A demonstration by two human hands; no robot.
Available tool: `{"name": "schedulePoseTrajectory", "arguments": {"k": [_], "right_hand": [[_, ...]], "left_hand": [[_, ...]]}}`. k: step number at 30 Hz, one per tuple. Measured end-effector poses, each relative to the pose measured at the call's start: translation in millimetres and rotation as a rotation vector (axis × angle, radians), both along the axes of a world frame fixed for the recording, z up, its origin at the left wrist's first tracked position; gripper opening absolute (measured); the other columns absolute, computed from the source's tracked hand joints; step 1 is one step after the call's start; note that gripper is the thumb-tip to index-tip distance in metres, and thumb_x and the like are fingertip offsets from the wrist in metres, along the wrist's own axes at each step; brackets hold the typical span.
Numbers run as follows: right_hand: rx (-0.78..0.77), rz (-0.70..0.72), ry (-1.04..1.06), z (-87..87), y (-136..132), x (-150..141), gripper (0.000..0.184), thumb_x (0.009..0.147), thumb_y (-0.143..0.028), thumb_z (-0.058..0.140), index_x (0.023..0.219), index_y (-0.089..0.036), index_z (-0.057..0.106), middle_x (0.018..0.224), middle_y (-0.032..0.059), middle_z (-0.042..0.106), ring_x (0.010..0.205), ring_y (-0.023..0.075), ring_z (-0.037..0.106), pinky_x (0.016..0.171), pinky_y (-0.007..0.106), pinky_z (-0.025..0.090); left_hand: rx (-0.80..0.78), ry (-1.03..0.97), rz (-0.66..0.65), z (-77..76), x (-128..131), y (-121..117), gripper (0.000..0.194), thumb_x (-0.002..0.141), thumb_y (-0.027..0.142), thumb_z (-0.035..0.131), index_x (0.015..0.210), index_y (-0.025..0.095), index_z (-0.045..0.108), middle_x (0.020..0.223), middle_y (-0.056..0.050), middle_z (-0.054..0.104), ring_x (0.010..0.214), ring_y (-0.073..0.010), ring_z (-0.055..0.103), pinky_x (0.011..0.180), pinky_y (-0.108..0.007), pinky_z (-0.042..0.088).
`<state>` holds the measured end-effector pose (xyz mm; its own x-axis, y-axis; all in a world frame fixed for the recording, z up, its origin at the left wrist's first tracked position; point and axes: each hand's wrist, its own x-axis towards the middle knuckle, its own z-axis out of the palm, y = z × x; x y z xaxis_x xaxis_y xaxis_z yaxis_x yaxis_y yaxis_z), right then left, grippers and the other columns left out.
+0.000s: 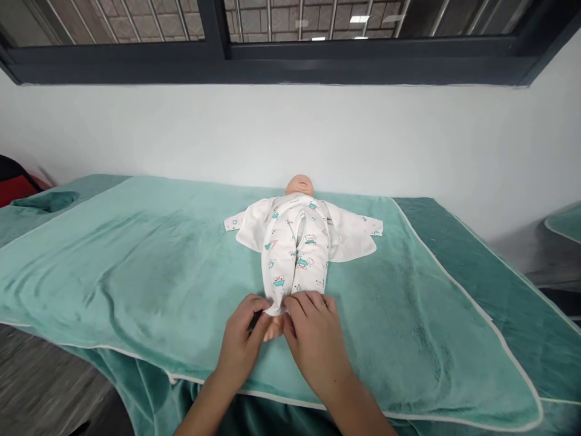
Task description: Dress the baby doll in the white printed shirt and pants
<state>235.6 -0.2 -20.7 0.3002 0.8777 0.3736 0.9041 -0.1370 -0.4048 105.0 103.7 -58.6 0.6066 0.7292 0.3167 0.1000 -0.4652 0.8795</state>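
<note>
Left hand (245,333) and right hand (315,342), fingertips nearly together, pinched one trouser cuff (276,311). The doll (299,185) lay on the blanket (181,260), which extended widely either side. Right hand hid the other cuff.

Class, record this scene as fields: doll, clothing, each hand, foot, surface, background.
Doll: face up, head toward the wall
Clothing: printed trousers; white top, sleeves spread sideways
Left hand: pinching one edge of a trouser cuff
Right hand: at that cuff's other edge
Foot: bare, below the cuff
Surface: green blanket, pale edging
Background: white wall, dark-framed window
</note>
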Motion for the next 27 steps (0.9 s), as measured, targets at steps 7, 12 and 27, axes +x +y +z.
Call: {"name": "schedulePoseTrajectory", "arguments": {"k": [7,12,27], "right_hand": [[0.164,0.042,0.080,0.2,-8,-7,0.013,0.084,-0.007,0.055,0.084,-0.020,0.054,0.083,0.0003,0.060,0.084,0.0195,0.054,0.088,0.040,0.037],[0.217,0.085,0.122,4.7,-18,-19,0.016,0.082,-0.004,0.052,0.083,-0.021,0.052,0.082,-0.0006,0.059,0.084,0.0179,0.053,0.093,0.039,0.037],[0.249,-0.306,0.221,-49.3,-55,8,0.044,0.089,-0.012,0.053,0.131,-0.023,0.049,0.131,0.0122,0.053,0.120,0.0272,0.054,0.096,0.045,0.051]], "left_hand": [[0.381,-0.029,0.002,8.2,-17,11,0.014,0.097,0.015,0.053,0.103,0.023,0.062,0.098,-0.002,0.063,0.092,-0.0130,0.062,0.081,-0.024,0.050],[0.614,0.006,0.073,10.1,-42,11,0.023,0.092,0.002,0.053,0.102,0.022,0.060,0.101,-0.002,0.058,0.093,-0.0100,0.061,0.083,-0.019,0.049],[0.646,0.122,-0.010,24.1,-7,-28,0.037,0.092,0.008,0.054,0.126,0.022,0.056,0.125,-0.007,0.062,0.126,-0.0238,0.051,0.109,-0.044,0.043]]}}
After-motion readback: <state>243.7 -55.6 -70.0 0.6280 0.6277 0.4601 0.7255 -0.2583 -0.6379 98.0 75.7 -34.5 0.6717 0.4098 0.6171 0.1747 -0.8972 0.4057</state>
